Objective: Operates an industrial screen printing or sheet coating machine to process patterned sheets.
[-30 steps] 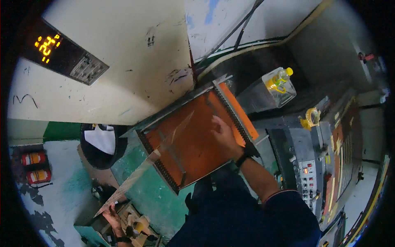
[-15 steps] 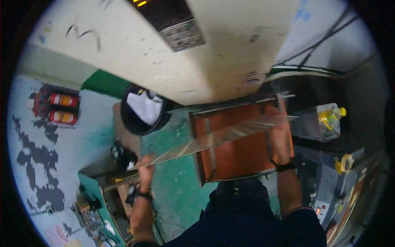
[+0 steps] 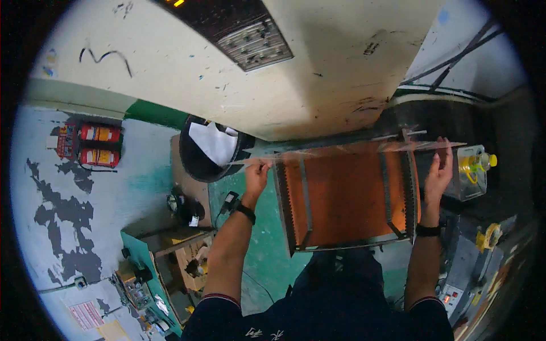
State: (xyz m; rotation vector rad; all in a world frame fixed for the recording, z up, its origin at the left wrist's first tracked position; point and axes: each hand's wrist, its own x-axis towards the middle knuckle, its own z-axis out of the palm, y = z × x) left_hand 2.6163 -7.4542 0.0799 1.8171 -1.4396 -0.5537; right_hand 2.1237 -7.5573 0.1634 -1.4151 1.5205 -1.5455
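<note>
Green floor (image 3: 261, 244) below, left hand (image 3: 257, 177) pinches a clear sheet (image 3: 341, 150) over an orange tray (image 3: 344, 199); right hand (image 3: 439, 173), open-fingered, touches its right end.

Glossy transparent sheet (image 3: 352, 150), smooth orange panel (image 3: 344, 196), toothed metal rails (image 3: 409, 190), clear plastic container (image 3: 473, 187)

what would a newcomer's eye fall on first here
Probably the orange-brown rectangular panel with dark toothed side rails, right of centre, just in front of the person. Across its far edge in the picture, a thin, clear, flat sheet spans between the bare left hand and bare right hand. Two red cylindrical fire extinguishers stand out at the left.
</note>
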